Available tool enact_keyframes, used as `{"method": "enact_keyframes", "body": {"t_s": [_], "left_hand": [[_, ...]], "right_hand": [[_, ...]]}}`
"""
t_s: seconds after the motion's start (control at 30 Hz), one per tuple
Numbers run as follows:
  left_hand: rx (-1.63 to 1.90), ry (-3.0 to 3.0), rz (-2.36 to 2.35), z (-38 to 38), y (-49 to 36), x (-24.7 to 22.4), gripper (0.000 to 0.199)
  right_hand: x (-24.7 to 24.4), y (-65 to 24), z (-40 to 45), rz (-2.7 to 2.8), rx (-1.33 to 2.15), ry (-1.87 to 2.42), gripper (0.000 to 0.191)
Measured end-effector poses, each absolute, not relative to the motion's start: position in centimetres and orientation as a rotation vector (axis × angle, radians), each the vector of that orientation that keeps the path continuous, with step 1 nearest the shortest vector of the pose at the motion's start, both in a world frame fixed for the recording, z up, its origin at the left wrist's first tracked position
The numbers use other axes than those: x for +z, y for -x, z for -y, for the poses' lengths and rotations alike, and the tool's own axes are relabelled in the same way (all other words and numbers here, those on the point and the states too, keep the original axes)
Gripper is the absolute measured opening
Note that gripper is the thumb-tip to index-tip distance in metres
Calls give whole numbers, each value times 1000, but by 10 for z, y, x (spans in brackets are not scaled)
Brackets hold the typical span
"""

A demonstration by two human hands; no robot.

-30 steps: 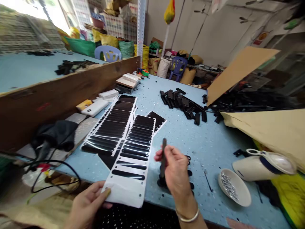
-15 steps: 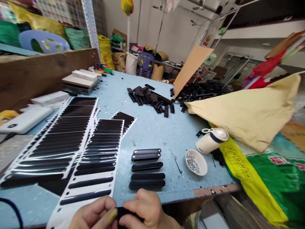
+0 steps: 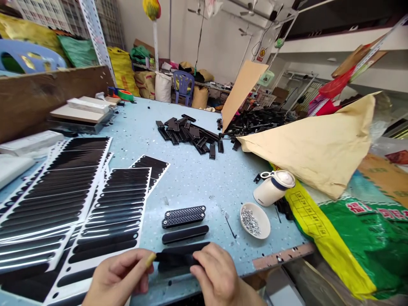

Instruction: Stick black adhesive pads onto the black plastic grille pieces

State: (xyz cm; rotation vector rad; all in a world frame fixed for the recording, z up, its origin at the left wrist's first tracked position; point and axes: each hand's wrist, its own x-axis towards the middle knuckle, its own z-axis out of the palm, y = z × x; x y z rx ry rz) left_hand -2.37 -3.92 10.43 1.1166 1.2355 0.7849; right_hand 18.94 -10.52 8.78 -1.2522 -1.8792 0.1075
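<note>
My left hand (image 3: 123, 274) pinches the left end of a black strip (image 3: 175, 258), and my right hand (image 3: 219, 276) grips the other end. The strip is blurred; whether it is a sticker or a rigid bar I cannot tell. A yellowish patch covers the tip of my left thumb. Beneath and behind the strip lie smooth black bars (image 3: 185, 247), partly hidden by it. Beyond them rest another black rounded bar (image 3: 185, 234) and a pair of textured black pieces (image 3: 184, 216) with silver screws. Left of these lies a white sheet (image 3: 135, 242) of black strips.
More strip sheets (image 3: 60, 187) cover the left side. To the right stand a white bowl (image 3: 266, 223) of small silver parts and a cream bottle (image 3: 269, 192). A thin black tool (image 3: 230, 225) lies beside the bowl. Black parts (image 3: 191, 134) are heaped further back.
Both hands have risen and moved apart, showing the strip stretched between them, in front of the bars. The camera view has shifted, so the table scene appears further left.
</note>
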Motion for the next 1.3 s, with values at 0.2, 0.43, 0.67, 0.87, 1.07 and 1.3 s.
{"method": "enact_keyframes", "body": {"t_s": [0.2,0.43,0.67,0.87,1.07,1.3], "left_hand": [[896,-1611,-1481,9,29,84,27],[813,-1974,-1323,4,13,62,24],[800,-1980,-1405,0,22,58,24],[820,-1940,-1446,-21,11,58,25],[771,-1919,-1359,-21,6,63,18],[752,-1854,-1326,-18,6,67,18]], "right_hand": [[99,-226,77,1711,350,1415,15],[75,-235,65,1694,516,1477,12],[83,-240,63,1712,527,1491,12],[66,-245,30,1736,388,1481,11],[63,-245,23,1846,375,1427,12],[72,-249,19,1960,400,1377,12]]}}
